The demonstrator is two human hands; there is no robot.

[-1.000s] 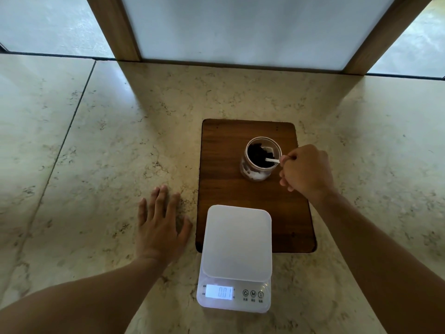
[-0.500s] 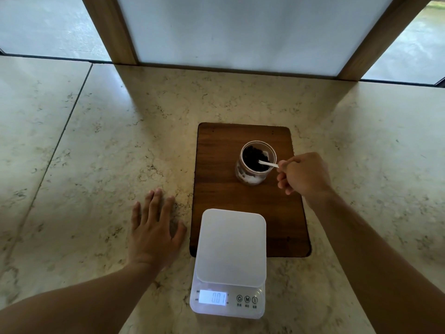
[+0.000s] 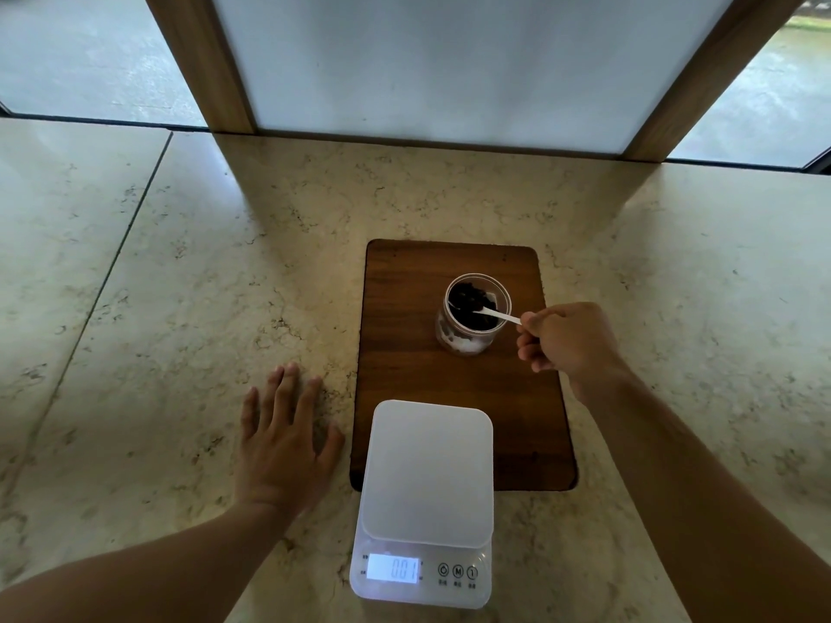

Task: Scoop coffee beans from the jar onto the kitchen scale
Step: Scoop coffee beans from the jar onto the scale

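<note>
On wooden board, right hand pinching white spoon dipped into bean jar, left hand flat, fingers spread, on counter beside scale

One jar of coffee beans; one spoon; one scale; one wooden board; two hands, left and right; three scale buttons.

A home kitchen: marble counter, wooden cutting board, kitchen scale, windows.
</note>
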